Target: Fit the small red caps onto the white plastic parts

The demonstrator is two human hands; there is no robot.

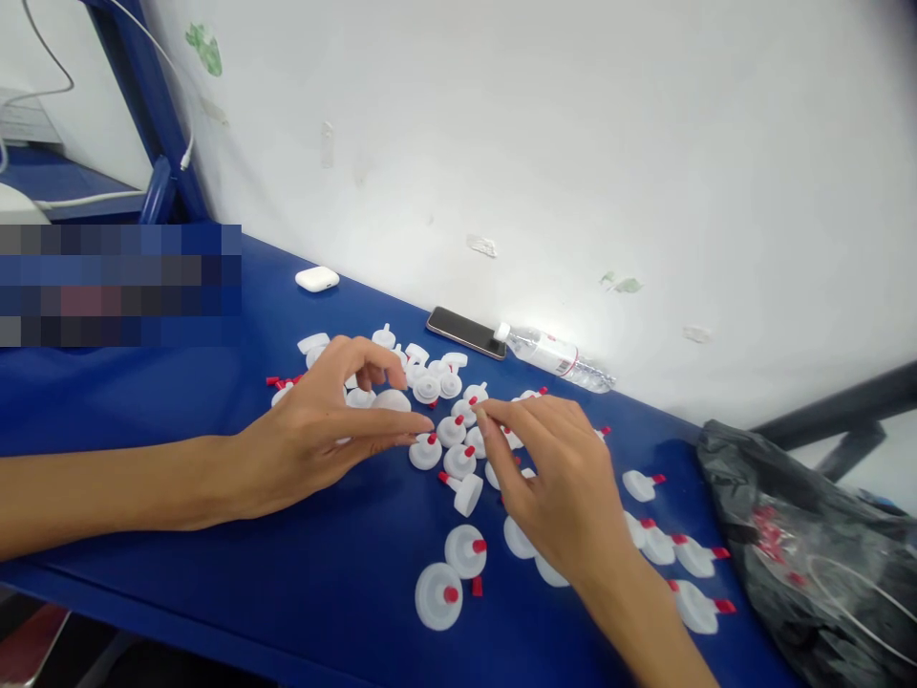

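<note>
White round caps with spouts, many topped by red tips, lie in a cluster (451, 431) on the blue table (322, 592). My left hand (315, 420) is over the cluster's left side, thumb and index finger pressed together beside a red-tipped cap (425, 453); what they hold, if anything, is too small to make out. The other fingers curl above a white cap (392, 400). My right hand (559, 468) has its thumb and index finger closed near a red tip (473, 402); their contents are hidden. It covers part of the caps.
At the back lie a phone (465, 332), a plastic bottle (555, 356) and a white case (316, 279) by the wall. More red-tipped caps (694, 608) lie at the right, beside a black bag (795, 564) containing red pieces. Two caps and a loose red tip (477, 587) lie near the front.
</note>
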